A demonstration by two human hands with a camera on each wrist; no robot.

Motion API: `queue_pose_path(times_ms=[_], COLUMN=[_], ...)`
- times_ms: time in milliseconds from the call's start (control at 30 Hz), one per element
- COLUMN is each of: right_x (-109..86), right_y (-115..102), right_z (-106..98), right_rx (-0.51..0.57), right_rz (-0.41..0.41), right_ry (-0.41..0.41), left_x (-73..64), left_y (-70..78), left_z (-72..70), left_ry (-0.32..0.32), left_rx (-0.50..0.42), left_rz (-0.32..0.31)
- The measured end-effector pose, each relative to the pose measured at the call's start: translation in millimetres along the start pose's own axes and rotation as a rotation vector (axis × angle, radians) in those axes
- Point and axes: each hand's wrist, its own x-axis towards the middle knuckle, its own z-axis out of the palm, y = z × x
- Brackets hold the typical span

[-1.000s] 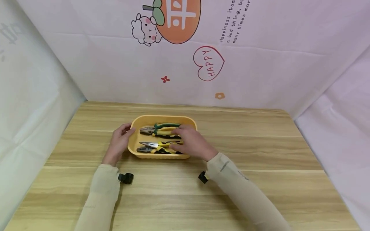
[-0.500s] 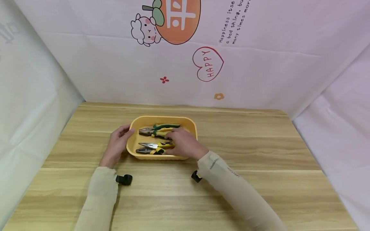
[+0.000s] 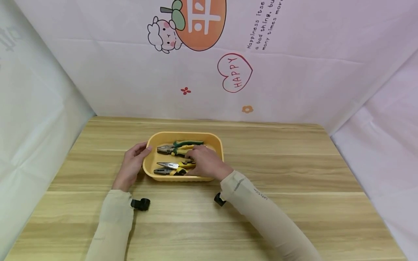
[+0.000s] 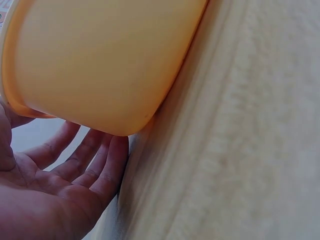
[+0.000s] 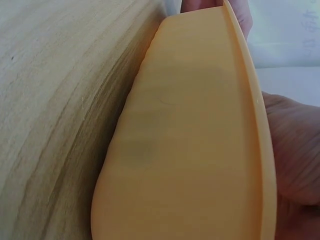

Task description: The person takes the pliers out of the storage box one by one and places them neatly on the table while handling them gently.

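Observation:
A yellow plastic basket [image 3: 183, 178] sits on the wooden table, with several pliers lying inside. My left hand [image 3: 130, 163] holds the basket's left end, thumb over the rim and fingers against the outer wall, as the left wrist view also shows. My right hand [image 3: 207, 162] reaches down into the basket over the handles of the long-nose pliers [image 3: 168, 165]. Its thumb and fingers come down on either side of those yellow-black handles; whether they grip is hidden. Below lie grey-jawed pliers [image 3: 162, 170]; above are green-yellow-handled pliers [image 3: 179, 151] and green-handled pliers [image 3: 187, 143].
The wooden table [image 3: 277, 163] stretches to both sides and in front of the basket. A white printed cloth [image 3: 294, 83] hangs behind it, with more white cloth at left and right. A black wrist camera [image 3: 141, 204] sits beside each sleeve.
My right hand has moved left and lower over the pliers' handles, covering more of them, then almost stopped. My left hand stays on the basket's end.

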Motion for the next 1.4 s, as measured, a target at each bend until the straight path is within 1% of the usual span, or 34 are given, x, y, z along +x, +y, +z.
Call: queue_pose_path(times_ms=[233,500,900,1133,1400], right_x=[0.4,0.9,-0.4,-0.6,0.3], right_y=[-1.1,0.3,-1.8,-2.3,-2.3], right_z=[0.6,1.2,-1.9,-3.0,-1.5], right_rx=[0.005,0.018,-0.025,-0.042,-0.089], right_rz=[0.008,-0.02,-0.037,-0.042,-0.037], right_ry=[-0.016,-0.022,-0.041,-0.037,-0.033], left_x=[-0.4,-1.1,-3.0,-2.8,-2.4], left_y=[0.2,0.1,1.3,2.3,2.5], left_z=[1.1,1.3,1.7,1.7,1.5], left_ry=[0.002,0.001,0.004,0.002,0.003], left_rx=[-0.002,-0.002,0.002,-0.004,-0.008], left_rz=[0.0,-0.01,-0.006,-0.013,-0.014])
